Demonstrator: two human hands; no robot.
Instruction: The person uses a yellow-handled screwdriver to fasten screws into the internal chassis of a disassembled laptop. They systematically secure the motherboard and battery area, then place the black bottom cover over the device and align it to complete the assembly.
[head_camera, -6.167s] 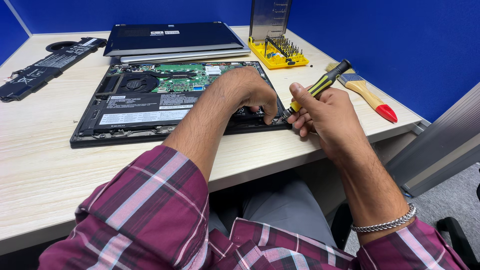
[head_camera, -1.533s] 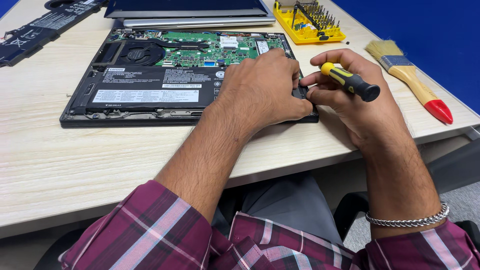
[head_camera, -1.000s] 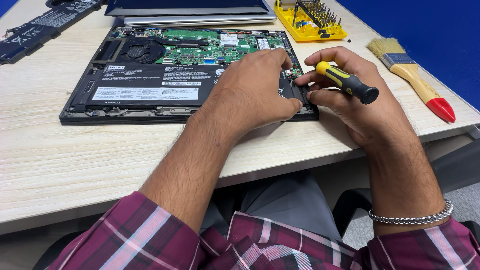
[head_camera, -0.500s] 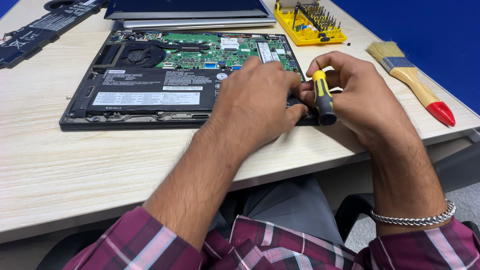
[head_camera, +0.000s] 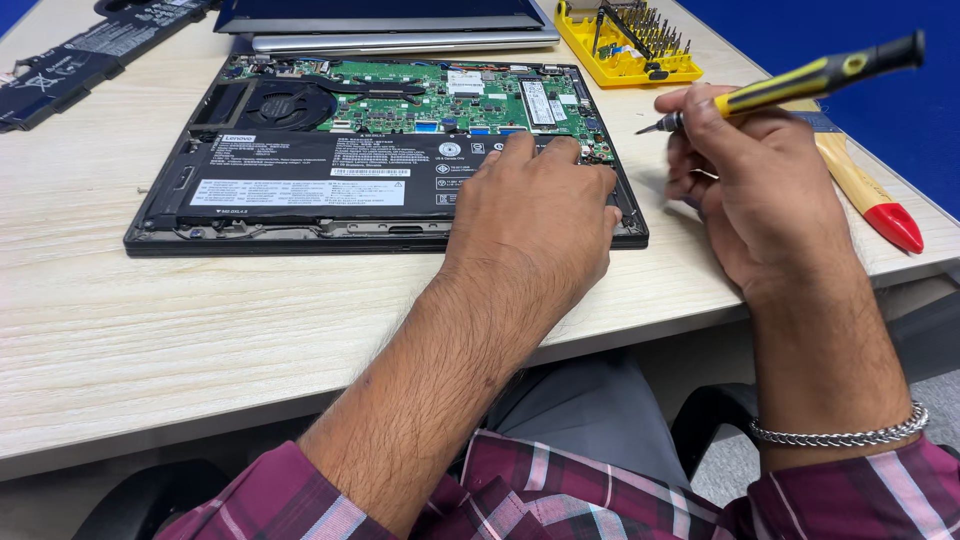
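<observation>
An opened black laptop base (head_camera: 300, 185) lies on the pale wooden table, its green circuit board, fan and long black battery exposed. My left hand (head_camera: 535, 215) rests palm down on the laptop's near right corner, fingers spread on the battery edge. My right hand (head_camera: 755, 175) is lifted to the right of the laptop and grips a yellow-and-black screwdriver (head_camera: 800, 82), whose tip points left, clear of the laptop.
A yellow tray of screwdriver bits (head_camera: 625, 45) stands at the back right. A brush with a wooden and red handle (head_camera: 865, 190) lies near the table's right edge. A closed laptop (head_camera: 390, 25) sits behind. A loose black battery pack (head_camera: 90, 50) lies far left.
My right hand has lifted the screwdriver away from the laptop's right corner and swung it out to the right. My left hand has stayed on that corner.
</observation>
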